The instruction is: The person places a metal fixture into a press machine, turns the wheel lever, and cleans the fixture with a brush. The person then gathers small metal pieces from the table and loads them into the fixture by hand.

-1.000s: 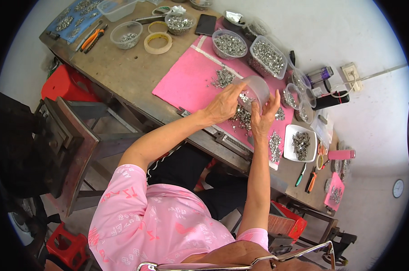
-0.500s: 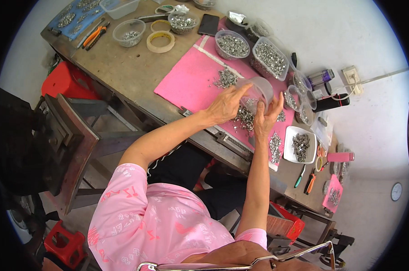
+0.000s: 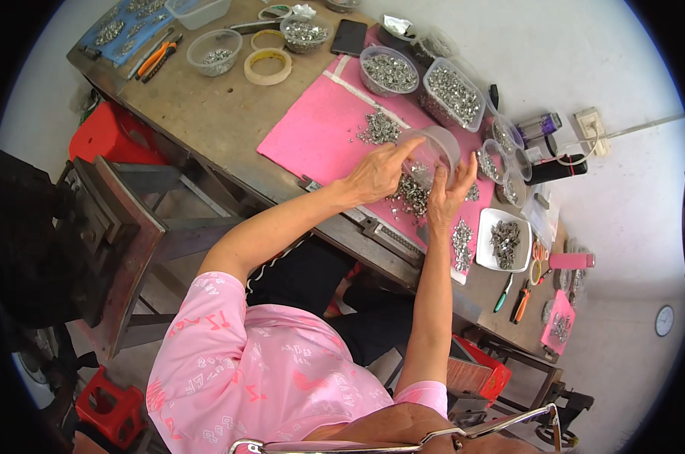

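Between my two hands a clear plastic tub [image 3: 440, 144] is held tilted over the pink mat [image 3: 305, 138]. My left hand [image 3: 376, 175] grips its near left side, index finger stretched along the wall. On the right side my right hand [image 3: 444, 198] holds it, thumb inside or against the rim and fingers around the outside. Under the tub lies a heap of small shiny metal parts [image 3: 411, 198], partly hidden by my hands. A second pile of metal parts [image 3: 379, 129] lies beyond my left hand, and another pile [image 3: 462, 244] is right of my right wrist.
Tubs of metal parts, one round [image 3: 389, 72] and one rectangular [image 3: 453, 94], line the back edge. A white square dish [image 3: 503, 240] stands at right, near orange-handled pliers [image 3: 520, 303]. Tape rolls [image 3: 267, 66] and a phone [image 3: 349, 38] lie at the far left. A metal rail [image 3: 388, 240] edges the mat.
Almost nothing differs. The tub and both hands stay over the heap, with only a very slight shift of the view.
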The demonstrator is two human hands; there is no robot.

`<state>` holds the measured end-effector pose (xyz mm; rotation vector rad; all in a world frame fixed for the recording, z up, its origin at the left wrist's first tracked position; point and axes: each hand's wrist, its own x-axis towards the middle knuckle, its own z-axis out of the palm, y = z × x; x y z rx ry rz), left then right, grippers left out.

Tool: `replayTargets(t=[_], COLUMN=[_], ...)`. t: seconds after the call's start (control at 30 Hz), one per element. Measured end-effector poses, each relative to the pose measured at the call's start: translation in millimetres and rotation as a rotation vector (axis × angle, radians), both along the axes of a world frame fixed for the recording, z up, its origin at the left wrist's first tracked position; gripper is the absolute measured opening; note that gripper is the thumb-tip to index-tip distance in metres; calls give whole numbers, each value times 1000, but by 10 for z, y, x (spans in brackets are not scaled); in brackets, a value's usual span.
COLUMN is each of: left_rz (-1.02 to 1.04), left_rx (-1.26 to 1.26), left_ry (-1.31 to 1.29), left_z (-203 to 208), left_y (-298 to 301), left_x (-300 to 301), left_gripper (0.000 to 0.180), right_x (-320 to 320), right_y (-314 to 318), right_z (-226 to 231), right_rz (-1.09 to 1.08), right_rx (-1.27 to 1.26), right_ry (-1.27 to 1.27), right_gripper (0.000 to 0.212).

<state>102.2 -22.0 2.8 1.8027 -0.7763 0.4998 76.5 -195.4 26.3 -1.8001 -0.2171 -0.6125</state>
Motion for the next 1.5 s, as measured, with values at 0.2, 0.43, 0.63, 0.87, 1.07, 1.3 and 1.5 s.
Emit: replayTargets(t=[0.2,0.43,0.63,0.87,1.07,1.3,1.5], left_rz=[-23,-28,97,15,-33,-33,-64], left_rx=[-36,-42,-46,-37,-53,-50,0], left_ry=[-10,11,-95,-73,39,-18,-5], left_z=[25,4,0,-45,15,-19,19], left_y=[-110,63,-4,41,-27,27,-26], left_x=[-54,-18,-33,-56,-97,-66,-124], left_gripper=[67,65,65,64,65,68,66], right_x=[1,6,-17,5,-18,-17,-15], right_y=[62,-29,73,3,70,19,41], right_z=[-15,0,22,22,12,29,7], right_rz=[27,-45,-7,-56,-24,-55,-46], right_rx=[-34,-37,-44,-32,-40,-40,-32], right_ry=[-21,-56,-36,-55,-23,-8,-7], right_gripper=[80,76,74,74,80,80,80])
